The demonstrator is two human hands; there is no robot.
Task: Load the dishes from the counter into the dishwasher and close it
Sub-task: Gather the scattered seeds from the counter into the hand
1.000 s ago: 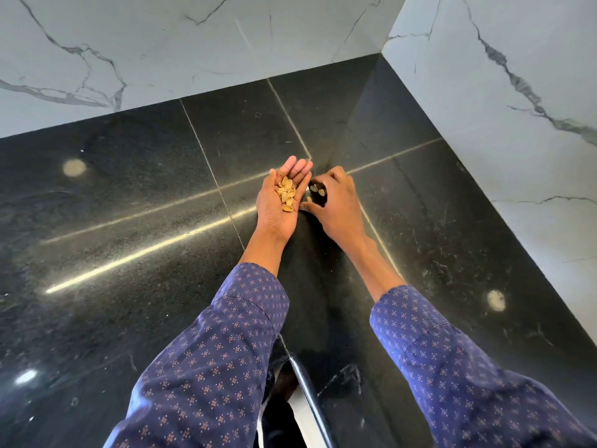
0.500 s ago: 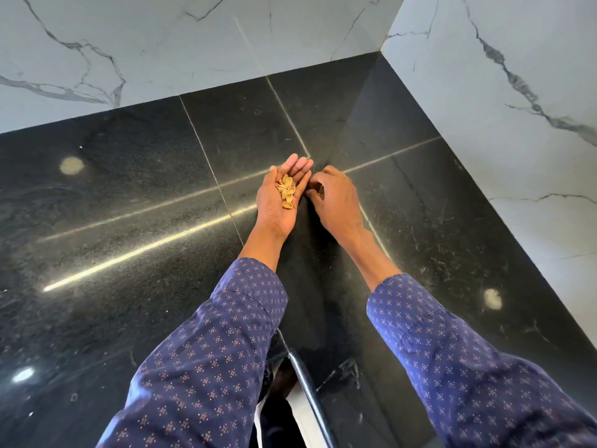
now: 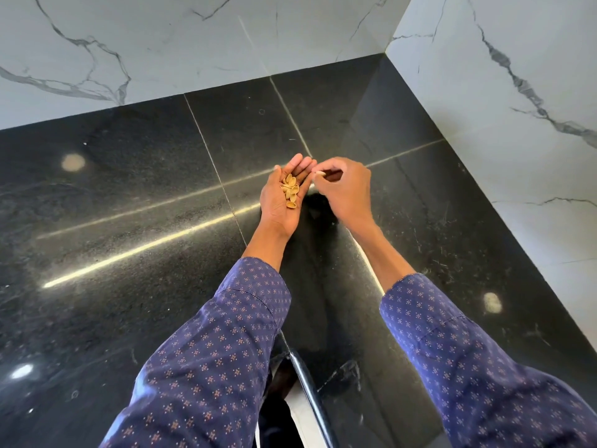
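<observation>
- Fingers [image 3: 302,166] of the left hand [image 3: 281,202] are nearly straight and close together, palm up, so the hand makes a shallow cup.
- Small tan shells [image 3: 290,192] lie in this palm; the little heap runs along the hand, from the base of the fingers toward the wrist.
- Right hand [image 3: 344,189] is just beside the left one, back up, with fingers curled; its fingertips pinch one pale shell piece [image 3: 319,173] near the left fingertips.
- Both hands are over the black polished desk [image 3: 129,221], near its far corner.
- White marble walls [image 3: 500,92] with grey veins stand behind and to the right of the desk.
- Both arms wear blue sleeves [image 3: 210,350] with a small pattern.
- At the bottom, between the arms, the rounded desk edge [image 3: 310,399] shows; what is under it I cannot tell.
- Light spots reflect on the desk.
</observation>
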